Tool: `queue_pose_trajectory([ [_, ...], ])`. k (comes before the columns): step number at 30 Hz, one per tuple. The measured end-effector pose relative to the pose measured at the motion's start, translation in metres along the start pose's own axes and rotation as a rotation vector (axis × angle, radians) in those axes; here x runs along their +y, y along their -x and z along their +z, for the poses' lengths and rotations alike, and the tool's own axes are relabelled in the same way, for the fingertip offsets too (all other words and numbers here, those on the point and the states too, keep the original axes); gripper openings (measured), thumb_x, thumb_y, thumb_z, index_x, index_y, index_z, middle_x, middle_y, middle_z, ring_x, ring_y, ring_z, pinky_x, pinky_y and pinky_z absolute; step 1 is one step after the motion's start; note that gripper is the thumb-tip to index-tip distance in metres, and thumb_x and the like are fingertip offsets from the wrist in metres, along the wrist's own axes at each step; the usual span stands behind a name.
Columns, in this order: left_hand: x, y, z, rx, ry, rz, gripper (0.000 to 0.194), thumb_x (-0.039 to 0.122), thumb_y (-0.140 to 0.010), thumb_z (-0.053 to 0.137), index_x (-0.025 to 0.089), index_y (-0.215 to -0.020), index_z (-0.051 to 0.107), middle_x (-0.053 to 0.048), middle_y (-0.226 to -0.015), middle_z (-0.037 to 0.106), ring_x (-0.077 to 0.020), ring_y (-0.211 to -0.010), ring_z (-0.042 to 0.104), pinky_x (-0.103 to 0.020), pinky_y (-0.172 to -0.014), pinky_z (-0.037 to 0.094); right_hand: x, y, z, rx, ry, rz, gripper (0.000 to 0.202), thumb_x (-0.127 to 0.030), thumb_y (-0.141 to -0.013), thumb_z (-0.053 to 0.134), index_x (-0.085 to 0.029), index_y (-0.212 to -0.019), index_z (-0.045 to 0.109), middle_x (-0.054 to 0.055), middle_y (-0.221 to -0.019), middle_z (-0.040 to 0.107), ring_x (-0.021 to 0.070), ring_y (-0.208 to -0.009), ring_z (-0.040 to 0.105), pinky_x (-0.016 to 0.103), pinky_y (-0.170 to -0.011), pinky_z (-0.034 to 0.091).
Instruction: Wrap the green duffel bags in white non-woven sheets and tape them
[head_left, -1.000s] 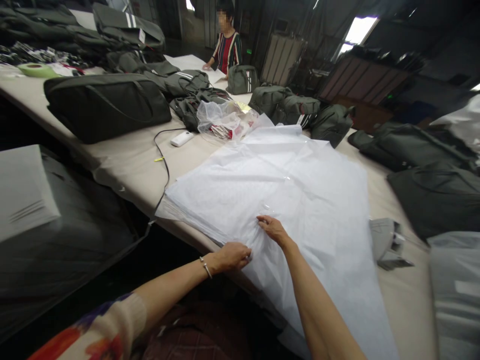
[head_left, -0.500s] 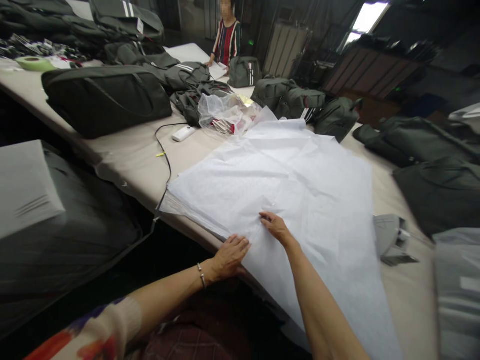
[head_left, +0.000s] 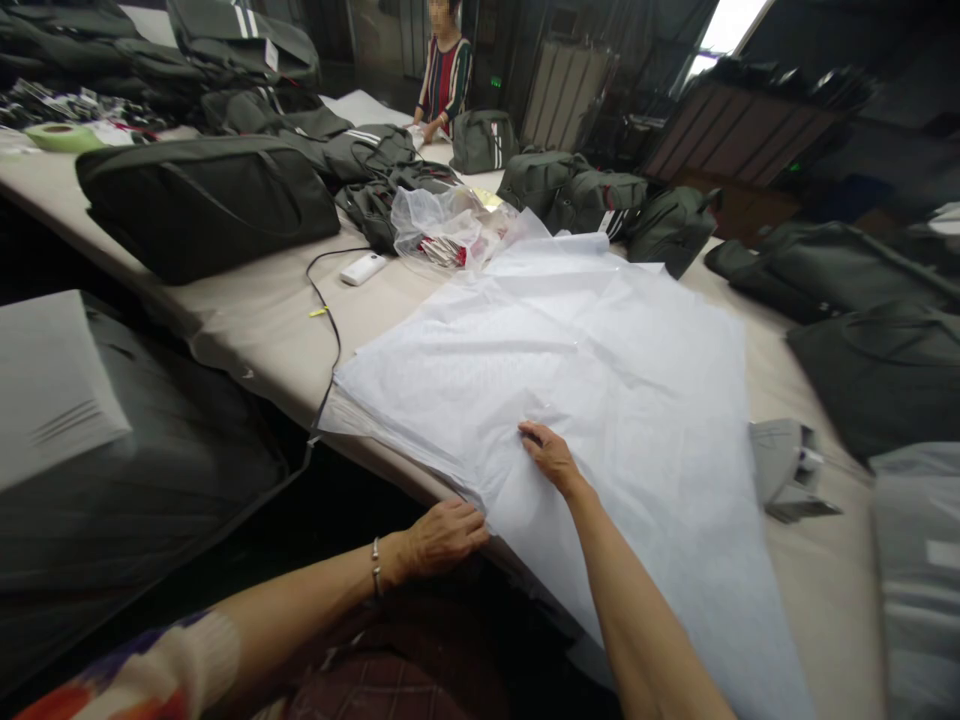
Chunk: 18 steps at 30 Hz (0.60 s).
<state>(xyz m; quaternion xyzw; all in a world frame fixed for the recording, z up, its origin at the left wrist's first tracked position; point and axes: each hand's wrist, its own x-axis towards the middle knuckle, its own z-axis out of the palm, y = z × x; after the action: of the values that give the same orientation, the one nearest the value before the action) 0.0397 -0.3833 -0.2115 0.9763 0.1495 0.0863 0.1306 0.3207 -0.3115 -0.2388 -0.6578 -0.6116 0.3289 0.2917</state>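
A pile of large, thin white sheets point(head_left: 630, 390) lies on the table, creased and reaching over its near edge. My left hand point(head_left: 448, 535) is at that near edge, its fingers curled closed on the border of the sheet; the fingertips are partly hidden. Farther in, my right hand point(head_left: 551, 458) touches the top of the sheet, with fingers bent together and small creases around the fingertips. A bracelet point(head_left: 376, 567) circles my left wrist.
Dark bags point(head_left: 210, 205) stand along the table's far side, with more bags point(head_left: 885, 370) at right. A plastic bag of tags point(head_left: 442, 235), a white device point(head_left: 364, 268), a black cord point(head_left: 337, 345) and a grey object point(head_left: 787, 465) surround the sheets. Another person point(head_left: 444, 80) stands beyond.
My left hand has slid off the top of the sheet, down and left to the edge, and its fingers have curled in. The right hand keeps nearly the same spot.
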Motion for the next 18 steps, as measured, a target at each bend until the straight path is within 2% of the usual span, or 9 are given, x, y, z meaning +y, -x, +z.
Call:
queue_pose_trajectory([
  [2,-0.004,0.001,-0.001,0.122,-0.046,-0.157,0.022,0.013,-0.096,0.045,0.019,-0.114,0.057,-0.010,-0.115,0.062,-0.0238,-0.109,0.053,-0.040,-0.097,0.039,0.000,0.000,0.000,0.001,-0.001,-0.004,0.034,-0.020,-0.076,0.058,-0.025,-0.107,0.071,0.003,-0.123,0.068,0.0207,-0.121,0.058,0.042,-0.114,0.036],
  [3,-0.007,-0.002,-0.001,0.137,-0.060,-0.218,0.027,0.011,-0.096,0.044,0.019,-0.119,0.055,-0.011,-0.122,0.059,-0.0254,-0.117,0.049,-0.042,-0.101,0.035,0.000,0.000,0.000,0.000,0.000,-0.005,0.034,-0.021,-0.076,0.058,-0.025,-0.107,0.071,0.003,-0.123,0.068,0.0206,-0.121,0.058,0.042,-0.114,0.036],
  [5,-0.013,-0.012,-0.003,0.073,-0.060,-0.260,0.028,0.010,-0.094,0.046,0.018,-0.119,0.055,-0.011,-0.123,0.058,-0.0265,-0.117,0.049,-0.043,-0.100,0.037,-0.001,0.000,-0.001,-0.003,0.007,-0.006,0.034,-0.021,-0.076,0.058,-0.024,-0.107,0.071,0.004,-0.123,0.068,0.0208,-0.120,0.058,0.042,-0.113,0.037],
  [8,-0.019,-0.022,-0.006,-0.055,-0.040,-0.224,0.014,0.011,-0.090,0.053,0.017,-0.101,0.059,-0.009,-0.100,0.062,-0.0248,-0.096,0.054,-0.038,-0.085,0.044,-0.002,0.000,-0.002,-0.004,0.019,-0.009,0.035,-0.020,-0.076,0.057,-0.022,-0.108,0.071,0.005,-0.124,0.067,0.0211,-0.121,0.058,0.042,-0.114,0.036],
  [12,-0.017,-0.013,-0.010,-0.102,-0.016,-0.150,0.008,0.011,-0.088,0.057,0.019,-0.089,0.058,-0.004,-0.086,0.061,-0.0216,-0.085,0.055,-0.032,-0.074,0.045,-0.003,0.001,-0.003,-0.004,0.017,-0.007,0.034,-0.021,-0.076,0.058,-0.024,-0.108,0.071,0.005,-0.124,0.067,0.0217,-0.121,0.058,0.043,-0.114,0.037],
  [15,-0.014,-0.003,-0.011,-0.108,-0.008,-0.110,0.012,0.013,-0.090,0.054,0.019,-0.100,0.057,-0.004,-0.093,0.061,-0.0201,-0.083,0.055,-0.033,-0.076,0.045,-0.003,0.002,-0.003,0.000,0.009,-0.003,0.033,-0.021,-0.076,0.059,-0.027,-0.106,0.071,0.002,-0.123,0.068,0.0213,-0.120,0.059,0.044,-0.113,0.037],
  [18,-0.009,-0.009,-0.002,-0.028,-0.010,-0.095,0.018,0.022,-0.092,0.056,0.018,-0.109,0.058,-0.010,-0.114,0.060,-0.0243,-0.101,0.054,-0.040,-0.092,0.041,-0.003,0.001,-0.003,0.003,0.010,0.000,0.033,-0.021,-0.076,0.058,-0.026,-0.106,0.071,0.003,-0.123,0.068,0.0213,-0.120,0.059,0.043,-0.113,0.037],
])
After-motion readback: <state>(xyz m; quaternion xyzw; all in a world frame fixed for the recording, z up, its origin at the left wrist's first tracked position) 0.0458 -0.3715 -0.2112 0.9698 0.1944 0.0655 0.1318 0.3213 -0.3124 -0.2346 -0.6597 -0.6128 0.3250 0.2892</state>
